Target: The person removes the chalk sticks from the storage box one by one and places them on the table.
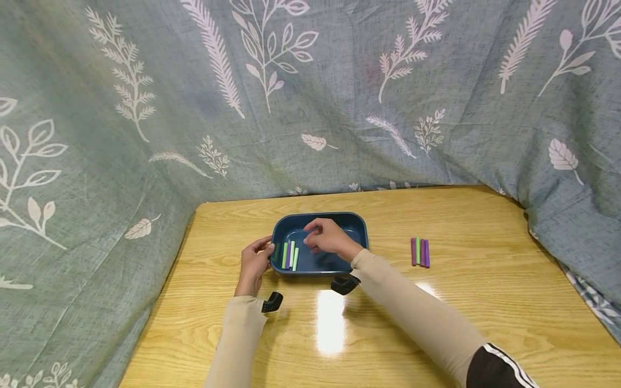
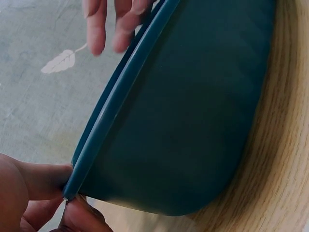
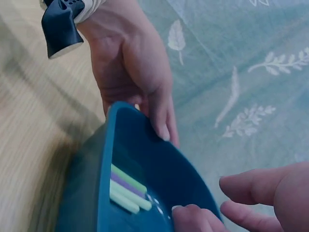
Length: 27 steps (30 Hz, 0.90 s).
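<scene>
A dark blue oblong tray (image 1: pixel 320 272) with raised walls stands on the table. My left hand (image 1: pixel 254 263) grips its left rim; in the left wrist view the thumb (image 2: pixel 46 181) lies on one side of the rim and fingers on the other. Over the inside of the tray is my right hand (image 1: pixel 327 237), its fingers loosely bent and holding nothing. Several slim sticks lie side by side at the tray's left end: a green stick (image 1: pixel 284 255), a purple stick (image 1: pixel 288 255) and pale green sticks (image 1: pixel 295 260). The right wrist view shows the same purple stick (image 3: pixel 126 186) below the right fingers.
On the wooden table (image 1: pixel 485 280), right of the tray, several more sticks lie in a row, a green stick (image 1: pixel 418 251) among purple ones (image 1: pixel 427 253). A grey-green leaf-patterned cloth (image 1: pixel 291 151) hangs behind the table and at both sides.
</scene>
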### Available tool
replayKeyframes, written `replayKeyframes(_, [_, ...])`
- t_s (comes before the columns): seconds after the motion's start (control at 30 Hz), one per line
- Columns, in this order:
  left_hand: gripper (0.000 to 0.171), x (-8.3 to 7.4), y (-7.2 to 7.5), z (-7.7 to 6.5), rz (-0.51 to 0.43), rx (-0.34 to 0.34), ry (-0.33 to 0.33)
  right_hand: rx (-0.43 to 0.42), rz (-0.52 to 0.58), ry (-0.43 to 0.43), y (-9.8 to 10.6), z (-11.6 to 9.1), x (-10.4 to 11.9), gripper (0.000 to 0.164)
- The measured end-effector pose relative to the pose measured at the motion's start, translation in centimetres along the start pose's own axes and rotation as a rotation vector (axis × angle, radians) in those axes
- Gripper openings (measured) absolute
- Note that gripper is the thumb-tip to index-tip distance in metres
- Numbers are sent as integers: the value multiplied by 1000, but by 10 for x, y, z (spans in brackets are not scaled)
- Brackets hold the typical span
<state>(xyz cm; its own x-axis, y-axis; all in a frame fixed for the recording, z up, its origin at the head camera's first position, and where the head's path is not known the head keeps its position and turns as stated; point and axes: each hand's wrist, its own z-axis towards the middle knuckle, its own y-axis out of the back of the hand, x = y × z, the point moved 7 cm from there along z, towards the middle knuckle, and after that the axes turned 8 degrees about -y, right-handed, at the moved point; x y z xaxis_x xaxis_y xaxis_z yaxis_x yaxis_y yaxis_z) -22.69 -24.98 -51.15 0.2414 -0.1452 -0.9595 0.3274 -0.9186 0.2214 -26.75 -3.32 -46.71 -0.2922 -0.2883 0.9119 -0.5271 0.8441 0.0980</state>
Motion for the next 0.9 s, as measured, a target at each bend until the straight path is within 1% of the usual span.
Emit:
replayKeyframes(0.2, [34,0,1,0,-11,-2,-10,18,3,-43,-17,13,0,41])
replayKeyframes(0.37, [33,2,2,0,-3,-8,-10,14,14,-75,-26,25,-4,41])
replayKeyframes(0.57, [33,2,1,1,-4,-13,-22,9,35,-129,-32,34,-9,42])
replayKeyframes(0.7, [33,2,1,1,6,-8,-14,10,36,-159,-34,38,-14,43])
replayKeyframes(0.9, [33,0,0,0,3,-1,-20,12,23,-168,-35,40,-18,44])
